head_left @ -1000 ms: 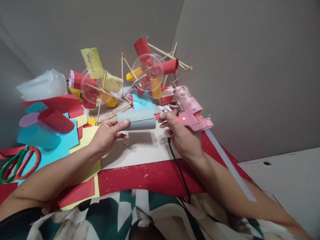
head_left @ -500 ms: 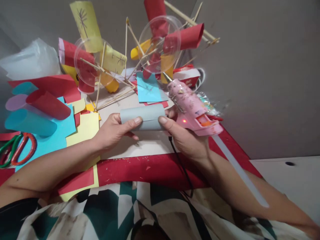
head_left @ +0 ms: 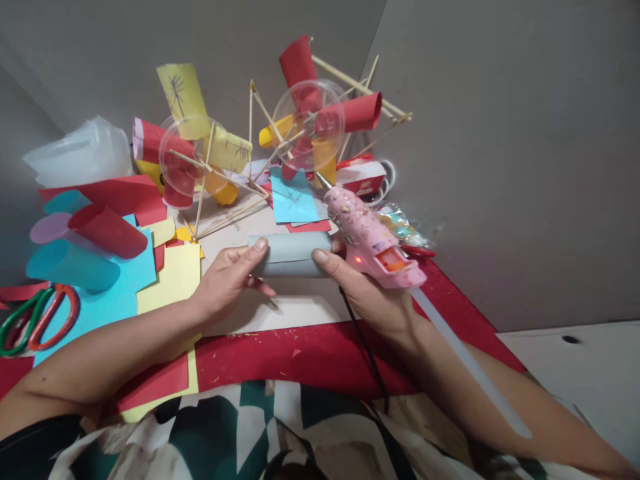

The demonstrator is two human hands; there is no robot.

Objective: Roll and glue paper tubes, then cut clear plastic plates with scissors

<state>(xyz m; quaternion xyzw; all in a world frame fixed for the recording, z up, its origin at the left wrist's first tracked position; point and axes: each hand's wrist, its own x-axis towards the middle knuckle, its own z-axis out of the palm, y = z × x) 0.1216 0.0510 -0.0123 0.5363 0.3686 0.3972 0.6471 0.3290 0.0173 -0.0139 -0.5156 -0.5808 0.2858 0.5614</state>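
A grey paper roll [head_left: 291,256] lies sideways between both hands, just above the white board. My left hand [head_left: 227,279] grips its left end with thumb on top and fingers beneath. My right hand [head_left: 365,288] wraps the handle of a pink glue gun [head_left: 373,235] while its thumb presses on the roll's right end. The gun's nozzle points up and away toward the paper windmills; a long clear glue stick [head_left: 465,360] trails out of its back.
Two stick-and-paper windmill models [head_left: 200,160] [head_left: 315,127] stand at the back. Red, purple and teal paper rolls [head_left: 80,240] and coloured sheets lie left, with scissors [head_left: 35,323] at the left edge. A black cord [head_left: 365,347] runs toward me. A grey wall rises on the right.
My right hand has come in with the glue gun and set its thumb on the grey roll, which now sits lower and held from both ends. The camera view has shifted.
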